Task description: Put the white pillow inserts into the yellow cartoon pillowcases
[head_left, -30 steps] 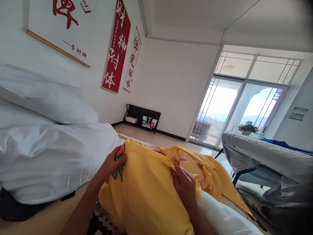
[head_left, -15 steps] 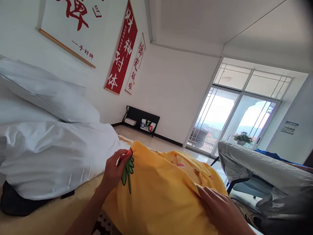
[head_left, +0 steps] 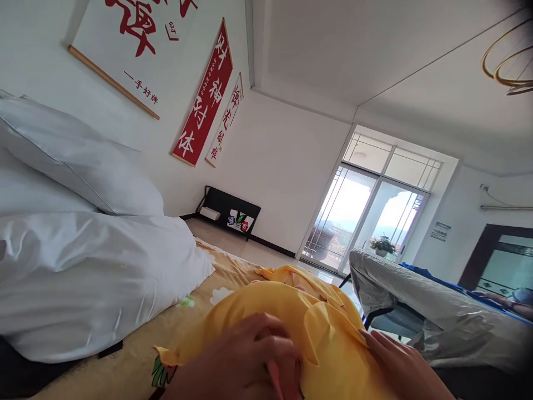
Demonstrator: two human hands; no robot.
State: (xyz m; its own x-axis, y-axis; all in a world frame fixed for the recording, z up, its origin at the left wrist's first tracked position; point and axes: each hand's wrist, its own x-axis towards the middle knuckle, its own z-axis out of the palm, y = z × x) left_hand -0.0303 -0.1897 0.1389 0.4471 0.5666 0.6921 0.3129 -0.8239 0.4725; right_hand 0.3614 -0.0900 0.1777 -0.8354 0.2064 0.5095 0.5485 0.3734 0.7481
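Observation:
A bulky, loose yellow cloth [head_left: 333, 339] with a green leaf print and pinkish patches lies bunched in front of me. My left hand [head_left: 254, 355] is low in the middle, curled closed, with a reddish-pink part of the cloth showing between its fingers. My right hand [head_left: 406, 361] is at the cloth's right side, fingers together over a folded edge; its thumb is hidden. A pointed flap of cloth hangs between the two hands. At lower left, a corner with green leaves sticks out beside my left forearm.
White pillows [head_left: 75, 161] and white bedding [head_left: 108, 272] are piled at left on a tan patterned bed cover [head_left: 225, 278]. A plastic-covered table [head_left: 441, 300] stands at right, a potted plant [head_left: 383, 244] behind it. Further off are a black rack [head_left: 229, 211] and glass doors [head_left: 350, 216].
My left hand has moved right and down from the cloth's left corner towards the middle, and the cloth's left side has folded over with it. My right hand stays at the right edge. The view has turned right.

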